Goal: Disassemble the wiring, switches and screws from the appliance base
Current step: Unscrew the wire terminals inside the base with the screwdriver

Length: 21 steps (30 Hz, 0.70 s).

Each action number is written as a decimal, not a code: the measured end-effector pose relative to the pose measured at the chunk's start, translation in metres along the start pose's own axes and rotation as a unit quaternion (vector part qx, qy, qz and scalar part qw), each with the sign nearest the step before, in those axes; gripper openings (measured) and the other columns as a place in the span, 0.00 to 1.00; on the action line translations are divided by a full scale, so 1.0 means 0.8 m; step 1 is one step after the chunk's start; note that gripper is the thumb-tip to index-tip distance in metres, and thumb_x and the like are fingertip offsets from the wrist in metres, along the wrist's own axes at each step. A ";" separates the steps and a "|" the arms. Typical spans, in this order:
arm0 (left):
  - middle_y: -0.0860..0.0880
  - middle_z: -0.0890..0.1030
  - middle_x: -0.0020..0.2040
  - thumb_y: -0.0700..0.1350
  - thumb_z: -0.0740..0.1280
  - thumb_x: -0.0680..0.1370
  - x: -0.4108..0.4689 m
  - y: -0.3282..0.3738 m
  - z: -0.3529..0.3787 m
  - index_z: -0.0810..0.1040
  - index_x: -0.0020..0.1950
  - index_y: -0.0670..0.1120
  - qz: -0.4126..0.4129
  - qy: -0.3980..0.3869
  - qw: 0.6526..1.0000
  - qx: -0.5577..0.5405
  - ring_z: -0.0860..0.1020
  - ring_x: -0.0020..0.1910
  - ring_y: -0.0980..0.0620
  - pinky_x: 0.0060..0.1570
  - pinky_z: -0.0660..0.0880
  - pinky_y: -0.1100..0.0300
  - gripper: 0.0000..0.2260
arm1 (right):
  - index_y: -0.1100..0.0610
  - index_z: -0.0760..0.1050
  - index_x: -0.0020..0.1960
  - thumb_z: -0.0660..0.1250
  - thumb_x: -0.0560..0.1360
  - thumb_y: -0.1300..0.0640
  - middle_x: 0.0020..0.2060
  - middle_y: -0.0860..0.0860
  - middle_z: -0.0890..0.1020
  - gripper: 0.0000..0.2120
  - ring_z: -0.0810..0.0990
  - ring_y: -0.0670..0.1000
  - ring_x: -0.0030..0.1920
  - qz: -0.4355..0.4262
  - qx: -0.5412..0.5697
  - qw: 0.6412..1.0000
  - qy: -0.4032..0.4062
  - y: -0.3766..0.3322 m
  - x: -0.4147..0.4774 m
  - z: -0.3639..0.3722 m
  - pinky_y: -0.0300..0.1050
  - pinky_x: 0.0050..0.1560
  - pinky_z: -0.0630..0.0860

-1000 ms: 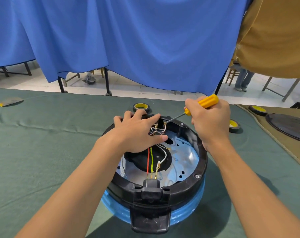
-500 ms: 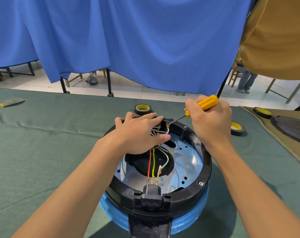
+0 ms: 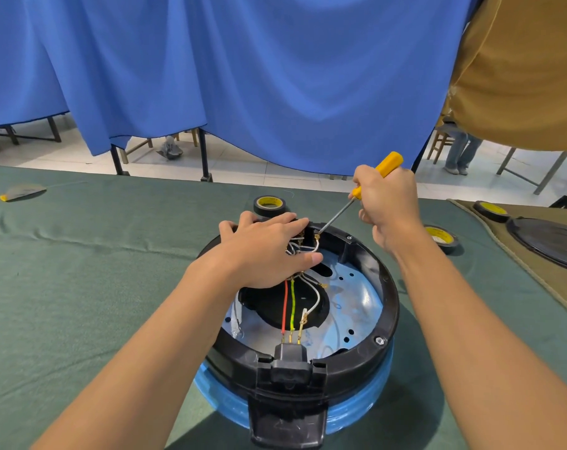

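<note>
- Two hands on the job. The left hand point(image 3: 266, 251) lies palm down, fingers stretched flat across the far side of the appliance base point(image 3: 386, 306), resting over a bundle of white wires point(image 3: 308, 250); it grasps nothing.
- The right hand point(image 3: 389, 206) is clenched round the yellow handle of the screwdriver point(image 3: 337, 216).
- The base sits in the near middle of the green worktop point(image 3: 81, 271). It is round, underside up, with a black rim over a blue body. Its plug socket point(image 3: 290, 352) faces near.
- The screwdriver's long axis slants: handle high and far right, tip low and left, at the brass terminals point(image 3: 316, 237) on the far inner wall, just right of the left fingertips. Whether the tip is seated in a screw head is too small to tell.
- Step, my read: loosening a terminal screw at the far side. It looks early in the task: the red wire point(image 3: 285, 306) and yellow-green wire point(image 3: 292, 306) are plugged in at the socket, and a rim screw point(image 3: 379, 340) is in place.
- The next move probably needs pressure along the shaft and the tip square, with the left hand steadying the base and keeping the wires aside.
- A tape roll point(image 3: 269, 204) lies just beyond the base.
</note>
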<state>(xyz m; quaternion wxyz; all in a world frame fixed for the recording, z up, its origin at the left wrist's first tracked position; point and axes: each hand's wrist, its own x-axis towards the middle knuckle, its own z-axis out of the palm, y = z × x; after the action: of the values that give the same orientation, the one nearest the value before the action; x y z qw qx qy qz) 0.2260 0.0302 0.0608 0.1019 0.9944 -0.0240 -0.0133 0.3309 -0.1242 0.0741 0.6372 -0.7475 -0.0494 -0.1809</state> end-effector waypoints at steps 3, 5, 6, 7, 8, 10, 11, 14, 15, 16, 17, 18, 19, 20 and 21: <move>0.62 0.50 0.79 0.69 0.52 0.77 0.000 -0.001 0.000 0.51 0.78 0.63 0.002 -0.001 1.000 -0.001 0.51 0.76 0.43 0.68 0.52 0.42 0.31 | 0.61 0.67 0.30 0.63 0.68 0.59 0.26 0.55 0.67 0.10 0.71 0.48 0.24 -0.056 -0.003 0.998 0.014 0.005 -0.014 -0.002 0.46 0.29 0.66; 0.61 0.50 0.79 0.69 0.52 0.77 0.000 -0.001 0.000 0.50 0.78 0.63 0.000 -0.001 1.000 -0.003 0.51 0.76 0.43 0.68 0.51 0.42 0.30 | 0.62 0.63 0.27 0.63 0.70 0.58 0.21 0.52 0.66 0.16 0.68 0.50 0.24 -0.152 -0.041 0.987 0.013 0.007 -0.031 -0.010 0.49 0.28 0.68; 0.62 0.50 0.79 0.69 0.52 0.77 0.000 -0.001 0.000 0.51 0.78 0.63 -0.001 -0.001 1.000 -0.006 0.50 0.76 0.43 0.68 0.51 0.42 0.30 | 0.63 0.64 0.26 0.63 0.72 0.57 0.20 0.52 0.67 0.19 0.68 0.53 0.24 -0.206 -0.065 0.976 0.001 0.007 -0.040 -0.016 0.50 0.28 0.69; 0.62 0.50 0.79 0.69 0.52 0.77 0.000 -0.001 0.000 0.51 0.78 0.63 -0.002 -0.001 1.000 -0.009 0.50 0.76 0.43 0.68 0.51 0.42 0.30 | 0.63 0.66 0.26 0.63 0.75 0.57 0.20 0.55 0.69 0.21 0.68 0.56 0.24 -0.255 -0.087 0.963 -0.023 0.005 -0.048 -0.022 0.50 0.28 0.68; 0.62 0.50 0.79 0.69 0.52 0.77 0.001 -0.001 0.001 0.51 0.78 0.64 -0.002 0.000 1.000 -0.008 0.50 0.76 0.43 0.68 0.51 0.43 0.30 | 0.66 0.70 0.27 0.63 0.77 0.56 0.21 0.58 0.71 0.22 0.69 0.58 0.24 -0.295 -0.109 0.948 -0.054 0.001 -0.054 -0.027 0.49 0.27 0.68; 0.62 0.50 0.79 0.69 0.52 0.77 0.001 -0.002 0.002 0.50 0.78 0.64 0.000 0.003 1.000 -0.005 0.51 0.76 0.43 0.67 0.51 0.43 0.30 | 0.67 0.75 0.28 0.64 0.79 0.55 0.21 0.57 0.72 0.24 0.69 0.56 0.24 -0.352 -0.145 0.919 -0.106 -0.004 -0.062 -0.035 0.42 0.26 0.65; 0.62 0.50 0.79 0.69 0.52 0.77 0.001 -0.002 0.002 0.50 0.78 0.64 0.000 0.004 1.000 -0.004 0.51 0.76 0.43 0.67 0.51 0.43 0.30 | 0.66 0.76 0.28 0.64 0.79 0.56 0.20 0.56 0.72 0.23 0.69 0.55 0.24 -0.369 -0.152 0.909 -0.117 -0.005 -0.065 -0.036 0.39 0.26 0.63; 0.62 0.50 0.79 0.70 0.53 0.77 0.001 -0.003 0.003 0.50 0.78 0.64 0.000 0.001 1.000 0.001 0.50 0.76 0.43 0.68 0.50 0.42 0.31 | 0.68 0.73 0.28 0.63 0.78 0.57 0.20 0.59 0.71 0.23 0.69 0.56 0.23 -0.344 -0.147 0.923 -0.088 -0.003 -0.065 -0.029 0.46 0.26 0.67; 0.62 0.49 0.79 0.70 0.53 0.76 0.001 -0.003 0.003 0.49 0.78 0.64 0.001 -0.002 1.000 0.004 0.50 0.76 0.43 0.69 0.50 0.42 0.32 | 0.69 0.72 0.27 0.62 0.76 0.58 0.20 0.60 0.70 0.22 0.69 0.59 0.24 -0.314 -0.140 0.937 -0.068 -0.004 -0.061 -0.024 0.49 0.27 0.70; 0.62 0.48 0.79 0.70 0.53 0.76 0.001 -0.004 0.004 0.48 0.78 0.64 0.002 -0.005 1.000 0.008 0.49 0.77 0.43 0.69 0.50 0.42 0.32 | 0.69 0.70 0.27 0.62 0.75 0.59 0.20 0.60 0.70 0.21 0.70 0.62 0.25 -0.280 -0.130 0.950 -0.052 -0.006 -0.054 -0.019 0.53 0.29 0.73; 0.62 0.48 0.79 0.70 0.53 0.76 0.001 -0.004 0.004 0.48 0.78 0.64 0.003 -0.008 1.000 0.011 0.49 0.77 0.42 0.69 0.50 0.41 0.32 | 0.70 0.69 0.27 0.62 0.73 0.60 0.19 0.58 0.70 0.19 0.69 0.62 0.25 -0.241 -0.118 0.962 -0.042 -0.009 -0.046 -0.013 0.56 0.31 0.75; 0.62 0.48 0.79 0.70 0.53 0.76 0.002 -0.004 0.004 0.48 0.78 0.64 0.002 -0.011 1.000 0.011 0.49 0.77 0.42 0.69 0.50 0.41 0.32 | 0.69 0.67 0.26 0.62 0.71 0.61 0.18 0.54 0.70 0.17 0.68 0.60 0.25 -0.197 -0.106 0.974 -0.038 -0.012 -0.036 -0.007 0.57 0.31 0.77; 0.62 0.47 0.79 0.70 0.52 0.76 0.002 -0.004 0.004 0.48 0.78 0.64 0.001 -0.013 1.000 0.010 0.48 0.77 0.43 0.69 0.49 0.41 0.32 | 0.67 0.65 0.26 0.62 0.70 0.61 0.16 0.49 0.69 0.16 0.67 0.56 0.24 -0.148 -0.094 0.984 -0.039 -0.015 -0.026 -0.002 0.56 0.31 0.76; 0.62 0.47 0.79 0.70 0.52 0.76 0.002 -0.005 0.003 0.47 0.78 0.64 -0.001 -0.013 1.000 0.008 0.48 0.77 0.43 0.69 0.49 0.41 0.32 | 0.63 0.64 0.26 0.62 0.70 0.61 0.15 0.46 0.69 0.15 0.67 0.53 0.24 -0.099 -0.081 0.991 -0.044 -0.018 -0.016 0.002 0.52 0.29 0.73; 0.62 0.47 0.79 0.70 0.52 0.76 0.002 -0.005 0.003 0.47 0.78 0.64 -0.001 -0.014 1.000 0.008 0.48 0.77 0.43 0.70 0.49 0.41 0.32 | 0.60 0.63 0.27 0.62 0.69 0.62 0.16 0.46 0.70 0.14 0.66 0.52 0.25 -0.051 -0.068 0.995 -0.052 -0.020 -0.007 0.006 0.48 0.27 0.68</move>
<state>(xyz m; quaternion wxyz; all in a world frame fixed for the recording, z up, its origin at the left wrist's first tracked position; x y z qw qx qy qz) 0.2280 0.0332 0.0575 0.0940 0.9949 -0.0240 -0.0268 0.3215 -0.1160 0.0862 0.5716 -0.7938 -0.1082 -0.1773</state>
